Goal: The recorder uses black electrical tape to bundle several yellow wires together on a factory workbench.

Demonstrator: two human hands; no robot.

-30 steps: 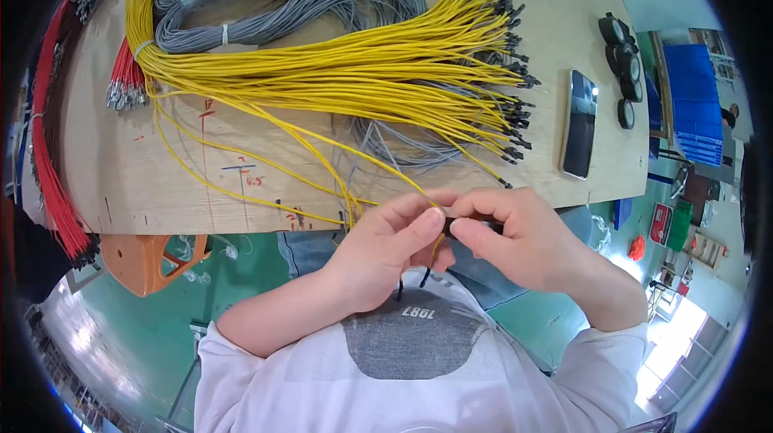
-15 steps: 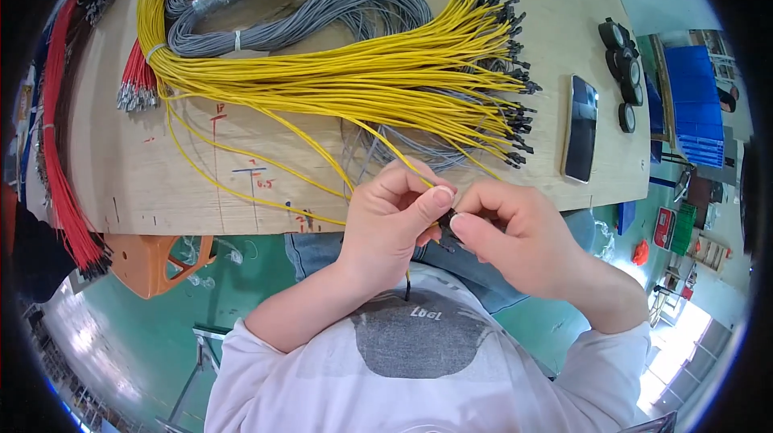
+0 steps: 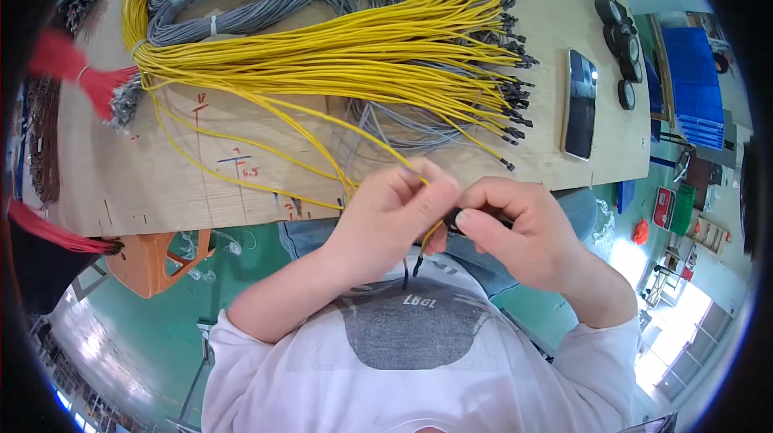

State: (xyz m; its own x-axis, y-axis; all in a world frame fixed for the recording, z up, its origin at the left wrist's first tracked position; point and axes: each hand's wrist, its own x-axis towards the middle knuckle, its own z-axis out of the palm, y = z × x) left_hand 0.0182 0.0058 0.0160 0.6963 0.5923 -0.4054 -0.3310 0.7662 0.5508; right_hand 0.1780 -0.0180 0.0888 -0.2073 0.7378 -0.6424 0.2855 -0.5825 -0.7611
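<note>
Above my lap at the table's near edge, my left hand (image 3: pixel 394 215) pinches a yellow cable (image 3: pixel 366 136) between thumb and fingers. That cable runs back to the big yellow cable bundle (image 3: pixel 322 62) on the table. Close beside it, my right hand (image 3: pixel 519 232) is closed on a small black piece (image 3: pixel 452 220), mostly covered by the fingers; its kind cannot be made out. Short yellow cable ends with black tips (image 3: pixel 417 265) hang below my hands, against my shirt. Black connectors (image 3: pixel 515 95) finish the bundle's right side.
Grey cable coils (image 3: pixel 282 2) lie behind the yellow bundle. A phone (image 3: pixel 580 103) and several black tape rolls (image 3: pixel 620 46) sit on the right. Red wire bundles (image 3: pixel 101 88) are at the left edge, above an orange stool (image 3: pixel 145 260). Marked lines cross the wooden table (image 3: pixel 185 191).
The red wires at the left have shifted, one bundle blurred by motion. More of the black piece shows in my right hand. The dangling cable ends hang lower. The view has shifted slightly.
</note>
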